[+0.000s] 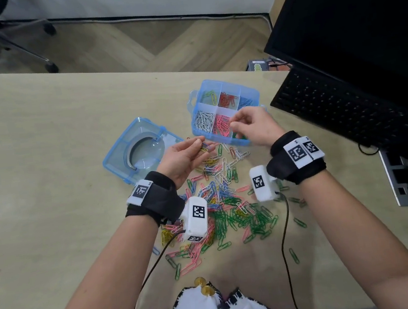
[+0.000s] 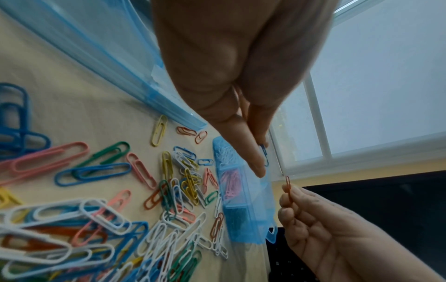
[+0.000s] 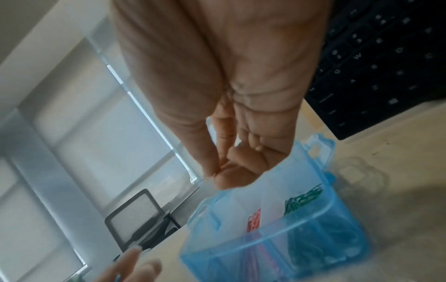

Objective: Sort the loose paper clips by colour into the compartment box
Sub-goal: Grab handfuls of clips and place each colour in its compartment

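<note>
While raised over the compartment box [image 1: 226,111] at 1 o'clock of the loose paper clips [image 1: 225,203] on the surface [image 1: 41,138]: right hand [image 1: 256,127] grip pinching a red clip [image 2: 287,183]; left hand [image 1: 185,156] grip pinching a blue clip [image 2: 264,154].

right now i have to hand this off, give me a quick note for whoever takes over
Left hand pinches a blue clip above the loose pile.
Right hand pinches a red clip over the compartment box.
Lid lies off, left of the box.
Done: white, pink, red, green and blue compartments partly filled.
Left: drop both clips, then sort the large mixed pile on the desk.
</note>
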Available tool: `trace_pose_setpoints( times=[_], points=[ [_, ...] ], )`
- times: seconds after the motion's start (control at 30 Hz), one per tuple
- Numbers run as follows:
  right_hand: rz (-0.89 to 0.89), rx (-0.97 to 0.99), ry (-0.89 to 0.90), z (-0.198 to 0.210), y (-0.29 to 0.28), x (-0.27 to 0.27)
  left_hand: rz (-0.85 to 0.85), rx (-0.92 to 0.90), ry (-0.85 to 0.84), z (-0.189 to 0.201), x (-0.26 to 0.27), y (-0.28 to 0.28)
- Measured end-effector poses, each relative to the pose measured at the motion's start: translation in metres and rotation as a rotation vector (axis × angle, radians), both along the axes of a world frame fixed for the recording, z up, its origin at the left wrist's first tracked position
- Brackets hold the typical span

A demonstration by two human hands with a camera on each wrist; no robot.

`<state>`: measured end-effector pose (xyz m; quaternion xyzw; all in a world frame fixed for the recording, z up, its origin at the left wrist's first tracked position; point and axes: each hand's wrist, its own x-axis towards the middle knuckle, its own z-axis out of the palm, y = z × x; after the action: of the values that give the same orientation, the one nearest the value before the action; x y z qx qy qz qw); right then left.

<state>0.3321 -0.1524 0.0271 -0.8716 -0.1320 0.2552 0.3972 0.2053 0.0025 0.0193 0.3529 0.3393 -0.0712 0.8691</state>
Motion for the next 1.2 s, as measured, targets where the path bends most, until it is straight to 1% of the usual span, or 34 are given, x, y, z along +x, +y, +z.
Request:
trace_pose_setpoints(
  times=[0.07,0.13,0.2,0.27,0.33,0.37,0.47,0.5,0.53,0.6,0.67,0.77,0.97,1.1,1.2],
  points=[
    [-0.083,-0.007,-0.034,0.002,0.001,0.011,0.048,-0.025,0.000,0.002,0.001,0.001],
    [-0.163,-0.031,-0.116,0.004,0.007,0.026,0.083,-0.023,0.003,0.003,0.003,0.000],
    [-0.189,-0.060,-0.168,0.008,0.015,0.038,0.091,-0.009,0.007,0.004,0.005,-0.001],
    [-0.141,-0.111,-0.213,0.013,0.021,0.041,0.071,0.035,0.016,0.006,0.007,-0.002],
    [-0.062,-0.113,-0.235,0.021,0.025,0.031,0.065,0.087,0.026,0.006,0.010,-0.003],
    [-0.010,-0.087,-0.205,0.024,0.026,0.021,0.067,0.110,0.031,0.005,0.012,-0.003],
    [0.146,-0.011,-0.017,0.025,0.027,-0.011,0.069,0.150,0.051,0.004,0.016,-0.005],
    [0.168,0.002,0.014,0.020,0.027,-0.019,0.067,0.157,0.055,0.003,0.017,-0.006],
    [0.164,0.008,0.007,0.015,0.027,-0.024,0.066,0.162,0.056,0.002,0.017,-0.007],
    [0.109,0.027,-0.026,0.005,0.024,-0.028,0.072,0.158,0.051,0.000,0.017,-0.009],
    [0.072,0.042,-0.013,0.003,0.021,-0.027,0.064,0.169,0.038,-0.002,0.015,-0.009],
    [0.049,0.008,0.007,0.005,0.017,-0.017,0.069,0.249,0.041,-0.004,0.013,-0.007],
    [-0.037,-0.124,-0.207,0.021,0.028,0.018,0.087,0.417,0.042,-0.002,0.012,0.002],
    [-0.138,-0.277,-0.341,0.023,0.020,0.046,0.090,0.434,0.066,-0.002,0.012,0.009],
    [-0.183,-0.348,-0.362,0.021,0.008,0.054,0.095,0.415,0.075,-0.004,0.012,0.010]
  ],
)
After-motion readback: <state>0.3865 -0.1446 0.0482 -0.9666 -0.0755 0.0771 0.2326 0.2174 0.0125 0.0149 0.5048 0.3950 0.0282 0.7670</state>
